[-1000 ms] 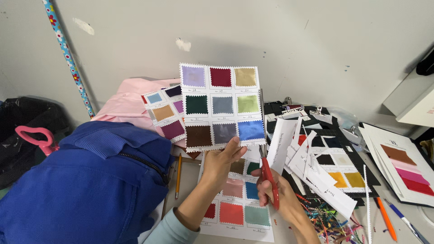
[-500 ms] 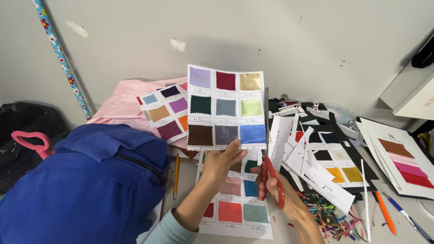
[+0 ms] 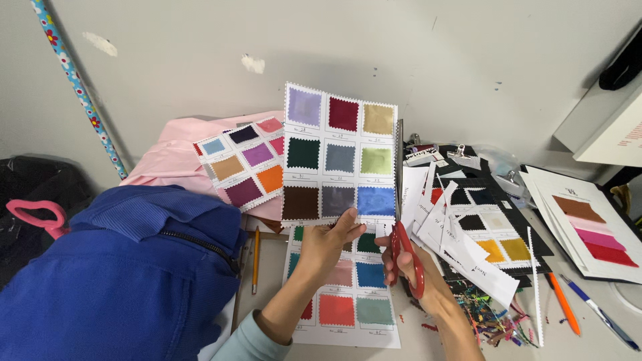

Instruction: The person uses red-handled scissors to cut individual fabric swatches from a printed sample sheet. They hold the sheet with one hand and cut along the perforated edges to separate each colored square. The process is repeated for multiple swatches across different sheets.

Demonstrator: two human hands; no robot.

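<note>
My left hand holds up a white card of nine coloured fabric swatches by its bottom edge. My right hand grips red-handled scissors, their blades pointing up along the card's right edge. Below my hands a second swatch card lies flat on the desk. A third swatch card rests on pink fabric to the left.
A blue zipped bag fills the lower left, pink fabric behind it. A pencil lies beside the bag. Cut paper strips, black swatch sheets, binder clips, pens and coloured scraps crowd the right.
The held swatch card has shifted a little up and right in view, and the scissors now stand along its right edge.
</note>
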